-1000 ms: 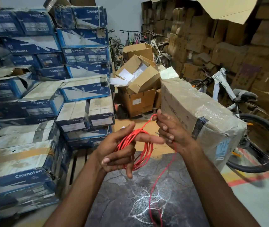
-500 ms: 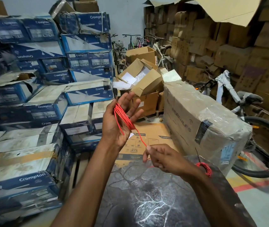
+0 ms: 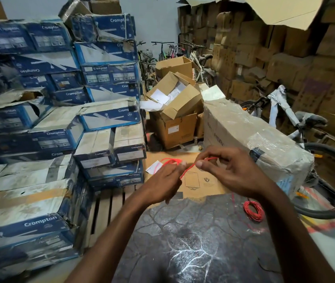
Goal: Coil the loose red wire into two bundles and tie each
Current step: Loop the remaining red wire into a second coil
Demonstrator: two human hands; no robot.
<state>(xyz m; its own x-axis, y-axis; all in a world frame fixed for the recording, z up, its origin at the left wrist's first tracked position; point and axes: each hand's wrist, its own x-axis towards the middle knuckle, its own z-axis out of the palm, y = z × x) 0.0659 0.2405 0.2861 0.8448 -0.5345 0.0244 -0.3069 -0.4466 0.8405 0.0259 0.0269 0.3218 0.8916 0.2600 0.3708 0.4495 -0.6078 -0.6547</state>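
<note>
looking down over the dark stone slab [image 3: 193, 242], i am seeing both hands raised above its far edge, close together but not touching. the left hand [image 3: 162, 183] is curling its fingers round a small coil of red wire [image 3: 170, 160], whose loops are poking out past the knuckles towards the flat cardboard [image 3: 203, 180] beyond. the right hand [image 3: 233, 172] is pinching the free tail [image 3: 187, 170] between thumb and forefinger, with its other fingers loosely bent. that tail is running short and slanted, from low beside the coil up towards the right, so the right hand is sitting nearer the loose end. i am judging it will be doing the wrapping round the coil's waist. 1 finished-looking bundle [image 3: 253, 210] is lying on the slab just beside the right forearm. a white tag [image 3: 154, 167] is hanging by the coil.
</note>
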